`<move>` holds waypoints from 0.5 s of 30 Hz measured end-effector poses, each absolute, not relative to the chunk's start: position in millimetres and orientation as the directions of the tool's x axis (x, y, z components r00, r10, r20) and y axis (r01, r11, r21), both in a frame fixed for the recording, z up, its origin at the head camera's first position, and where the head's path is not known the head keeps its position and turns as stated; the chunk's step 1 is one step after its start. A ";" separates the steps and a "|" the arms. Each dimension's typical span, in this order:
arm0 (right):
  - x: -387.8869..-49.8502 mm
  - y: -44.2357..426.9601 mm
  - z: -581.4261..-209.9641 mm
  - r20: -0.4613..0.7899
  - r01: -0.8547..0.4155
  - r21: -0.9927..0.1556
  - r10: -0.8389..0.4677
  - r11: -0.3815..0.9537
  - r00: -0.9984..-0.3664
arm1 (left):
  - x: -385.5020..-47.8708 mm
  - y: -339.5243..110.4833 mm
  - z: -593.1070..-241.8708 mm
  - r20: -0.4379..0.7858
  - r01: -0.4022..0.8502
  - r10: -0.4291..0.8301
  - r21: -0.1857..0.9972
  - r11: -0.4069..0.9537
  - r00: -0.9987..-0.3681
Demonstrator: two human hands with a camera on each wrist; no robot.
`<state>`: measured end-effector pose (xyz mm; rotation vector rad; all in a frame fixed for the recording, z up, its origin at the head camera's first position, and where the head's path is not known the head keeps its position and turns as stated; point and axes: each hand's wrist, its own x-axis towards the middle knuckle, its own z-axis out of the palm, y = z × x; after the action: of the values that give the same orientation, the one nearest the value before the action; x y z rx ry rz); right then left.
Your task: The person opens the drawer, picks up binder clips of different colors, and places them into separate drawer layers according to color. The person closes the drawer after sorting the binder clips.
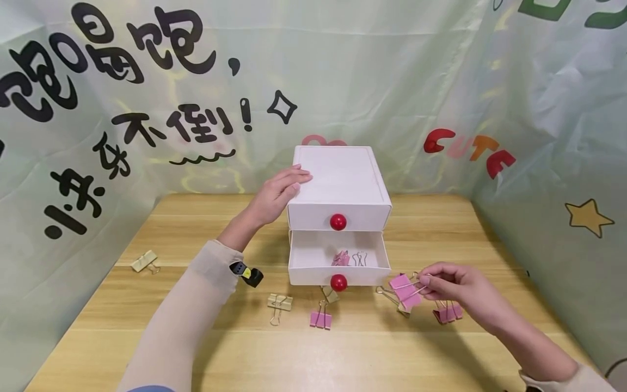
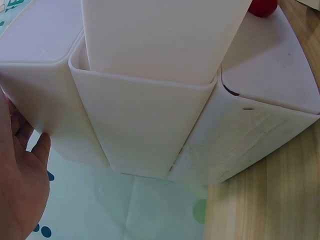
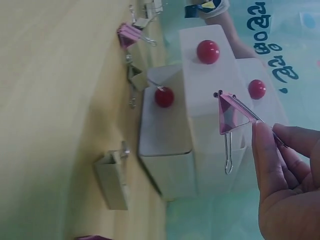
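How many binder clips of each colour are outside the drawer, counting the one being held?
Yellow binder clips: 4, all on the table
Pink binder clips: 3, two on the table and one pinched in the right hand
Total: 7

At right, a held pink clip [image 1: 404, 289] partly hides a yellow clip [image 1: 405, 312]; the open drawer [image 1: 311, 276] partly covers another yellow clip [image 1: 331, 295]. Green lettering [image 1: 607, 20], far right, runs off the head view's top edge.
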<state>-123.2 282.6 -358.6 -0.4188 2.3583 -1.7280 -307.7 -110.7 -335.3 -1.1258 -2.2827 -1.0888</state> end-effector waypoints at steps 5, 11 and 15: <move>-128.2 279.4 -344.2 0.063 -0.161 -0.955 -0.358 0.251 -0.932 | -307.7 -110.1 -334.0 0.611 0.792 0.504 0.481 0.375 -0.610; -134.1 267.5 -328.4 0.080 -0.172 -0.945 -0.316 0.277 -0.945 | -307.8 -110.6 -333.8 0.602 0.788 0.509 0.481 0.384 -0.615; -139.7 257.6 -321.0 0.091 -0.183 -0.940 -0.303 0.289 -0.949 | -307.4 -111.0 -334.2 0.597 0.787 0.513 0.477 0.391 -0.617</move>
<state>-139.7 257.6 -321.0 -0.4607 2.4368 -1.7531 -307.4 -111.0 -334.2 -1.1280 -2.3017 -1.0770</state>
